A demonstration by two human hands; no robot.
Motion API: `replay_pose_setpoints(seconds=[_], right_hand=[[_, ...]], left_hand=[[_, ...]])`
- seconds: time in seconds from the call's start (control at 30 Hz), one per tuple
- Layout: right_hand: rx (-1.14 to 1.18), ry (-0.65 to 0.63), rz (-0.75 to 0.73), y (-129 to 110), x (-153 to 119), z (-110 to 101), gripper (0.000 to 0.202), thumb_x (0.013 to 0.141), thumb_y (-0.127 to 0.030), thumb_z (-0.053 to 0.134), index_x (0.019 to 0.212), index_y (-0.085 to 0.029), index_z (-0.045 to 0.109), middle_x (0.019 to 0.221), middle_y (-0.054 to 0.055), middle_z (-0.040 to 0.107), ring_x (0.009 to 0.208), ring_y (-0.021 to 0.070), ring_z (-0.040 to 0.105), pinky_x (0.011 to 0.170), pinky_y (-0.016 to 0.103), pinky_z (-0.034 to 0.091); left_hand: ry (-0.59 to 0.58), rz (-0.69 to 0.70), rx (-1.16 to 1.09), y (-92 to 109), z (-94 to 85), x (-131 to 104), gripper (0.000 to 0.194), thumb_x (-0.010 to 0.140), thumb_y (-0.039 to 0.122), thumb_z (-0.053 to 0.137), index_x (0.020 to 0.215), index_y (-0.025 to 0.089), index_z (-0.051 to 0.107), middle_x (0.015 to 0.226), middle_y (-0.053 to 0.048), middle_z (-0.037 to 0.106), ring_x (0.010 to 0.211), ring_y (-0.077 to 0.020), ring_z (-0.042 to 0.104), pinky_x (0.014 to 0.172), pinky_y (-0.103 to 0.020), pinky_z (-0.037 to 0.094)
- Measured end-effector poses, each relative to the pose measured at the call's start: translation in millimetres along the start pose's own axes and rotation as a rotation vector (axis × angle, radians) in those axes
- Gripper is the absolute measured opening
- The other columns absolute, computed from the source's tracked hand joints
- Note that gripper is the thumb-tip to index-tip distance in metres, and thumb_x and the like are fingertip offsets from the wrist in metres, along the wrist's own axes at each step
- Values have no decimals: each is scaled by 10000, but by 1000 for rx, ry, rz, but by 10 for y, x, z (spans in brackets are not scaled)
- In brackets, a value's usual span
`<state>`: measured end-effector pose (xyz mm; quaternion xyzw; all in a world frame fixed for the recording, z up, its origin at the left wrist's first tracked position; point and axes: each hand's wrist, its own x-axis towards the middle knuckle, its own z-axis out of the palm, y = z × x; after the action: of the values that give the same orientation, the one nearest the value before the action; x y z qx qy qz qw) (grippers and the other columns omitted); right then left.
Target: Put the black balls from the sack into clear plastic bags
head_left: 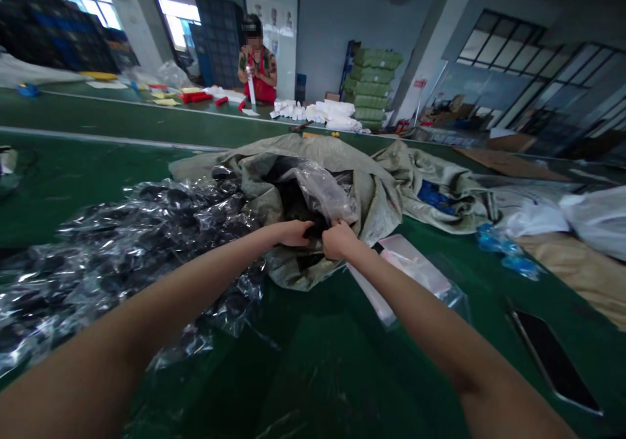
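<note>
A grey-green woven sack (376,194) lies on the green table with its mouth towards me; its inside is dark. A clear plastic liner (323,191) bulges out of the opening. My left hand (295,233) is at the left of the mouth, fingers curled against something dark that I cannot make out. Close beside it, my right hand (338,239) is closed at the lower end of the liner; what it grips is hidden. Left of the sack spreads a large heap of black round pieces in clear plastic bags (180,230).
Flat clear bags (415,269) lie under my right forearm, and a phone (555,357) is at the right. Crumpled blue plastic (508,250) sits beyond. Across the table a person in a red apron (267,77) handles a white roll, near white bundles (317,111).
</note>
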<state>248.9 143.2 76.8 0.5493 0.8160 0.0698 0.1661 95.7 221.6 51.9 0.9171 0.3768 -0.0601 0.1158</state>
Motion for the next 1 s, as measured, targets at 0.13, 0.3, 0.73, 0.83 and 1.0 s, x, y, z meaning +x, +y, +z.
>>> replay_pose_setpoints(seconds=[0.13,0.3,0.73,0.83,1.0], right_hand=[[48,142,-102,-3,-463,77,337,792,-313,538,1002,-97,687,1057,187,693,1078,316,550,902,420,394],[130,106,-68,121,-706,58,289,828,-289,492,906,-132,721,940,146,711,997,275,573,845,372,407],[205,468,200,104,-597,112,478,968,-418,365,1402,-235,444,1253,159,576,958,265,603,735,355,482],[176,371,308,413,-171,-98,556,931,-470,447,1430,-228,401,1186,198,604,868,268,661,693,356,507],[232,300,519,1394,602,-547,318,922,-114,381,1062,-64,663,1024,245,673,1006,301,661,841,388,495]], left_hand=[[89,54,-50,136,161,-304,548,820,419,567,1295,154,499,1149,-130,679,1012,-250,660,867,-317,497],[259,-11,-118,213,166,-406,470,854,406,537,1259,171,570,1279,-109,622,1175,-223,580,1014,-296,429],[147,70,119,133,-896,677,392,793,350,591,1125,154,659,1120,-94,701,1009,-223,649,906,-282,473],[266,59,204,-102,-1200,933,415,819,285,546,1208,162,624,1231,-95,652,1127,-215,596,991,-275,420],[348,58,158,-443,-1309,1061,423,871,372,501,1236,186,607,1246,-79,629,1166,-211,559,1024,-282,392]])
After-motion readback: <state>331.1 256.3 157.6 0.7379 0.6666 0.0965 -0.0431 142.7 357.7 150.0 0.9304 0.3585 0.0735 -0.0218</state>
